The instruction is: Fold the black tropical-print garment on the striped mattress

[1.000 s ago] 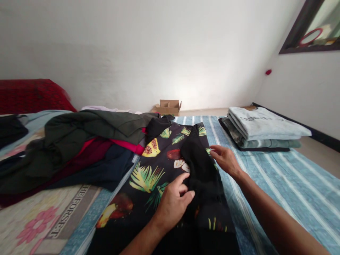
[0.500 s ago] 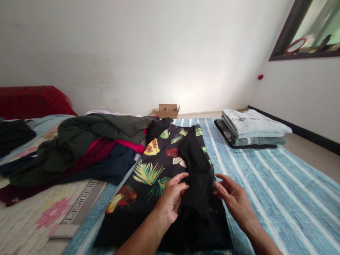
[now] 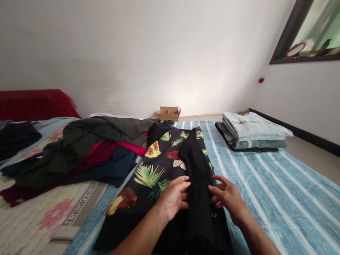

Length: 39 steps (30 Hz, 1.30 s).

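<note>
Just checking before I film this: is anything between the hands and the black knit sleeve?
Nothing visible does. The left hand and right hand both touch the black knit sleeve from either side, and it lies on the tropical-print cloth.

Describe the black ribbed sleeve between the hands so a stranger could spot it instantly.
On the blue-striped bedspread, a black garment printed with tropical leaves and fruit lies flat. Down its middle runs the black ribbed sleeve, with the left hand and right hand at either side. Its plain knit stands out against the bright print.

Black knit fold straighter, right hand closer
</note>
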Motion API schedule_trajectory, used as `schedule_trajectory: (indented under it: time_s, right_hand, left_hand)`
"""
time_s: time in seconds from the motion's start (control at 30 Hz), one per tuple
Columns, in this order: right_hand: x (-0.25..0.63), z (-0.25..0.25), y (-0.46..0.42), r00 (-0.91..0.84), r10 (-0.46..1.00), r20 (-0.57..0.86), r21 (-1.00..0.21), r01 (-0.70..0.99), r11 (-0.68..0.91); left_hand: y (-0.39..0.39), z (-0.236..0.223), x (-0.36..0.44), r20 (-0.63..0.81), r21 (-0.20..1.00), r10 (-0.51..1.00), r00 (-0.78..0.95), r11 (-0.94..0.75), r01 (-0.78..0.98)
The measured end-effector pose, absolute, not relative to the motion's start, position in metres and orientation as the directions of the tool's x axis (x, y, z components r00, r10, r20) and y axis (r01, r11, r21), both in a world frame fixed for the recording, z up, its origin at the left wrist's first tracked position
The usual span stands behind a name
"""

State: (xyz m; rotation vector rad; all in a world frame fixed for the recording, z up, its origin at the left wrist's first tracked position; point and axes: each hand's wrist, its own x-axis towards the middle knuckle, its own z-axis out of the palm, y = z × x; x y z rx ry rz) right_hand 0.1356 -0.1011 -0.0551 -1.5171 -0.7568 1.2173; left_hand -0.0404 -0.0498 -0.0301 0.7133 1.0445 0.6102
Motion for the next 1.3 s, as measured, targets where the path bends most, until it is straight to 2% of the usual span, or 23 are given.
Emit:
schedule_trajectory:
  time_s: [0.13,0.53,0.8,0.93,1.13,1.3]
  right_hand:
    - [0.135,-0.055,-0.1,0.278,0.889,-0.363,-0.923,-0.236,-0.303]
    - [0.14,-0.074,-0.09,0.187,0.892,-0.412,-0.865,-0.386,-0.319]
    - [0.142,-0.085,-0.086,0.089,0.897,-0.432,-0.837,-0.409,-0.363]
    - [0.141,-0.084,-0.087,0.15,0.885,-0.44,-0.841,-0.416,-0.347]
    - [0.135,-0.079,-0.09,0.271,0.876,-0.399,-0.879,-0.384,-0.281]
    - [0.133,-0.081,-0.09,0.26,0.885,-0.386,-0.897,-0.329,-0.295]
  left_hand:
    - [-0.049,-0.037,-0.035,-0.558,0.776,0.742,0.372,0.626,-0.084]
    - [-0.021,-0.04,-0.035,-0.498,0.865,0.838,0.225,0.499,0.053]
    - [0.041,-0.05,-0.004,-0.447,0.891,0.889,0.098,0.431,0.145]
    - [0.055,-0.056,-0.002,-0.345,0.904,0.939,-0.001,0.332,0.268]
    - [0.061,-0.062,-0.012,-0.204,0.853,0.979,-0.017,0.187,0.487]
    - [0.064,-0.061,-0.013,-0.091,0.748,0.996,-0.02,0.081,0.658]
